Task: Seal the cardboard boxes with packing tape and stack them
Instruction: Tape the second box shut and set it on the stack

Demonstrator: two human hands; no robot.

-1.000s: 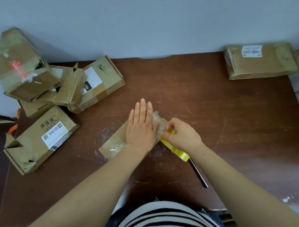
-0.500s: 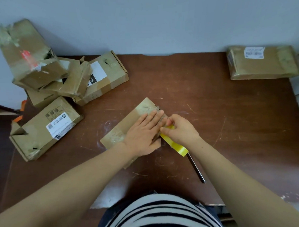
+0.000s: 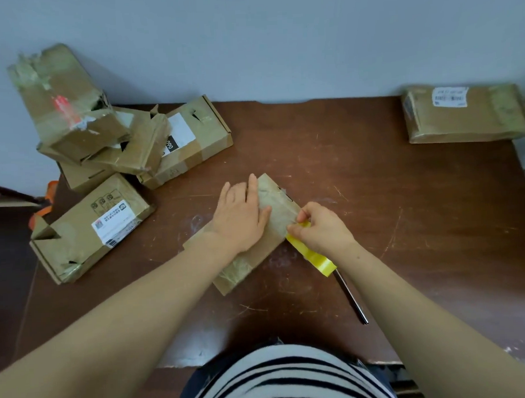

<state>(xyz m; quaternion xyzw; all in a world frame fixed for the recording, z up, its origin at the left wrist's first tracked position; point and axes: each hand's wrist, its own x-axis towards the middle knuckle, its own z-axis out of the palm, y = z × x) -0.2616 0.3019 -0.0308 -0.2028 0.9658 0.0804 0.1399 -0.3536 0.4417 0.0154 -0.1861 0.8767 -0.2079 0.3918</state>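
A flat cardboard box [image 3: 274, 198] lies diagonally in the middle of the brown table [image 3: 375, 200], with clear tape over its ends. My left hand [image 3: 241, 216] presses flat on the box top, fingers straight. At the box's right edge, my right hand [image 3: 322, 229] grips a yellow-handled tool [image 3: 313, 255] whose dark metal shaft [image 3: 351, 298] points back toward me. A sealed box [image 3: 465, 114] with a white label sits at the far right corner.
Several torn, open cardboard boxes [image 3: 102, 139] are piled at the far left against the wall, one more labelled box [image 3: 91, 227] in front of them. An orange object [image 3: 49, 196] shows at the left table edge. The wall runs behind the table.
My left hand has slid from the box's right end leftward and up over its top. The right hand with the yellow tool stays at the box's right edge.
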